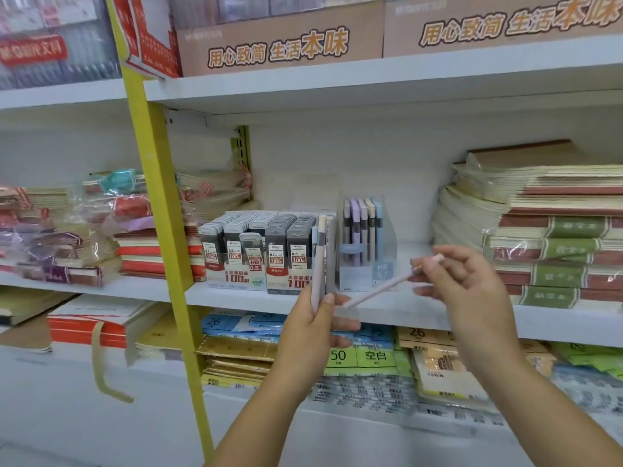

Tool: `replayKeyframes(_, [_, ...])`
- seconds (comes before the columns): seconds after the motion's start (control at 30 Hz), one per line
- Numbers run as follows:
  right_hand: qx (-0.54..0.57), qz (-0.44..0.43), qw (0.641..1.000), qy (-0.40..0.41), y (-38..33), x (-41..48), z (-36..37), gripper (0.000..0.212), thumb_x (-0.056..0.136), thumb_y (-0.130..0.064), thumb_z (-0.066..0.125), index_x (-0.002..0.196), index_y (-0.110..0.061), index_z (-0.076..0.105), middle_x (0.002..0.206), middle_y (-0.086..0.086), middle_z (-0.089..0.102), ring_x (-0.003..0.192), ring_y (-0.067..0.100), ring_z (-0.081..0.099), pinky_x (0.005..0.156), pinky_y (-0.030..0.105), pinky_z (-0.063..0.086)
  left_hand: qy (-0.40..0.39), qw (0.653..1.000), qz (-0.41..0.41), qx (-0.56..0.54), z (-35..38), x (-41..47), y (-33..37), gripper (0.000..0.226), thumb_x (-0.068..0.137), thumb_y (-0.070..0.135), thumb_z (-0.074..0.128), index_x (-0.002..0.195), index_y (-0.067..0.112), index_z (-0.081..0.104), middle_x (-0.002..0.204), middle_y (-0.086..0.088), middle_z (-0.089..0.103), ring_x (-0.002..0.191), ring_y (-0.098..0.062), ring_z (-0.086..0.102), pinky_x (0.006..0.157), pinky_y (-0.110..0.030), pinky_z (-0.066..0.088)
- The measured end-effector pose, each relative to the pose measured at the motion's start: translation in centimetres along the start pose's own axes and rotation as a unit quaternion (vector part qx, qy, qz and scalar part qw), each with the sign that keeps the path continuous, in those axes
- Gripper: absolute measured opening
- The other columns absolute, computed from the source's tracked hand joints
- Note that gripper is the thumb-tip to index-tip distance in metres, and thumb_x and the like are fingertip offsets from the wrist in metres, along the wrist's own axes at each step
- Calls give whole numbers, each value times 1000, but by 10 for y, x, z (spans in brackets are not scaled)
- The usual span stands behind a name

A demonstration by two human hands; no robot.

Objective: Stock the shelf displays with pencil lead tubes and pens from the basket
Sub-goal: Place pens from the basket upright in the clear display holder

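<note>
The pens (322, 257) in the left hand (318, 326) are thin, light and stiff. Their plastic bodies look smooth, so I judge that they can slide against each other when held as a bundle. About three of them stand upright together, with their lower ends inside the hand. The left fingers (344, 323) are curled around the bundle and the thumb presses it from the front. It is a closed hold, low on the barrels.

The right hand (468, 281) holds one pink pen (381, 289) alone. Its fingers (423, 264) pinch this pen near the upper end, and the other fingers are loosely bent, not spread. The pen lies slanted, with its free end pointing down toward the left hand. I cannot tell if this end touches the hand.

A pinch with two or three fingers near the top should be enough for so little weight, and it leaves the lower end free to enter a slot first. The pen box (365, 244) is of clear thin plastic and already holds upright pens. I think it may shift or tip if it is pushed hard. It stands on the shelf (421, 315), just to the right of the lead tubes (256, 244), which are small hard cases packed in rows. The basket is not in view.
</note>
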State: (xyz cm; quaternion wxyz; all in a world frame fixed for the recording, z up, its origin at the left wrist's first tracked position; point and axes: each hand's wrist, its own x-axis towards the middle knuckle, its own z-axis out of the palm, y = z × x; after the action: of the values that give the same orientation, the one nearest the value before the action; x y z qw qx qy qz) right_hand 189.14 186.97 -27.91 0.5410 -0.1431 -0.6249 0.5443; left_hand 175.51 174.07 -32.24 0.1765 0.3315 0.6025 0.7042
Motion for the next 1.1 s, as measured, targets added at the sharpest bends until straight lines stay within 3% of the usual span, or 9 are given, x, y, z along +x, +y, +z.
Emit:
replayKeyframes(0.13, [-91,-192,977,-7,-38,53,8,26,92,-12,64,96,-32,49,92,3,70,86,13,72,70,27,60,15,998,50,31,-10,22,17,14,107,24,41,106,23,55,84,2,72,68,-15,72,55,-27,58])
replayKeyframes(0.2, [-195,-227,954,-35,-40,75,18,22,93,-13,62,96,-30,48,94,-1,67,91,11,69,76,34,59,23,997,64,42,-14,28,19,13,107,24,42,103,21,54,78,5,70,58,-12,65,51,-25,54])
replayKeyframes(0.33, [-340,-191,914,-108,-16,95,37,10,94,-20,61,100,-17,54,91,-9,65,89,12,65,84,43,55,35,993,78,83,-19,31,14,16,107,25,42,101,19,56,70,13,67,49,-6,53,49,-20,49])
replayKeyframes(0.47, [-363,-194,903,-125,-6,103,37,10,93,-22,62,95,-23,52,88,-8,66,85,12,66,82,44,54,34,992,82,88,-22,31,12,22,107,26,41,99,14,57,56,18,59,46,-5,44,45,-18,42])
replayKeyframes(0.57, [-361,-208,900,-132,-7,106,35,16,93,-20,62,92,-29,49,88,-6,67,83,13,66,81,44,55,30,993,81,77,-23,33,12,20,107,26,42,98,16,57,58,18,58,48,-6,42,46,-19,40])
replayKeyframes(0.77, [-340,-187,911,-139,-8,109,35,13,91,-14,65,94,-18,52,85,-1,67,80,17,67,81,47,54,15,996,80,46,-19,36,10,17,107,26,42,100,23,57,71,12,65,48,-5,42,45,-17,38])
replayKeyframes(0.93, [-345,-200,906,-140,-8,110,38,25,89,-19,67,83,-35,49,84,-8,67,79,12,68,79,45,56,9,996,78,32,-20,38,4,17,106,27,44,97,27,58,78,8,69,49,-7,41,45,-19,38])
replayKeyframes(1.1, [-377,-184,895,-152,-2,117,43,25,88,-20,68,82,-35,50,83,-10,64,81,16,66,76,41,56,-1,997,74,37,-23,40,3,31,106,28,44,84,42,60,82,6,70,49,-7,41,46,-17,37])
